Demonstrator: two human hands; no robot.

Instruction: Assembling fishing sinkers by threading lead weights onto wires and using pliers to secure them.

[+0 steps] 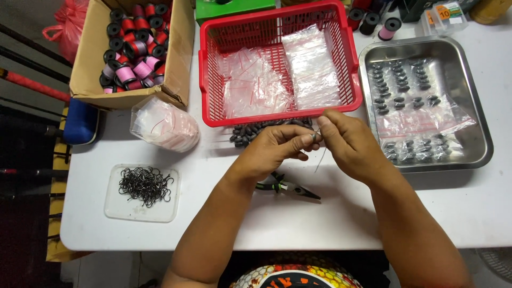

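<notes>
Fingertips of both hands meet just in front of the red plastic basket [209, 74], pinched together on something very small; what it is cannot be told, but a thin line [320, 159] hangs down from the pinch toward the table. Left hand [277, 148] comes in from below with its thumb and forefinger closed on the tiny piece, the other fingers curled under. Right hand [346, 141] faces it, thumb and forefinger tips pressed together on the same spot, touching the left fingertips.

Just behind the left hand, against the basket's front wall, lies a heap of dark oval sinkers [250, 132]. Under the left wrist, on the white table [320, 224], rest small pliers [290, 188] with green-and-black grips.

Inside the basket are clear zip bags [312, 66] in loose piles. To the right stands a steel tray [477, 128] holding bagged dark sinkers. On the left sit a stack of clear bags [165, 125], a shallow clear lid with black fish hooks [145, 184], and, farther back, a cardboard box [88, 58] of pink and red line spools [133, 58].
</notes>
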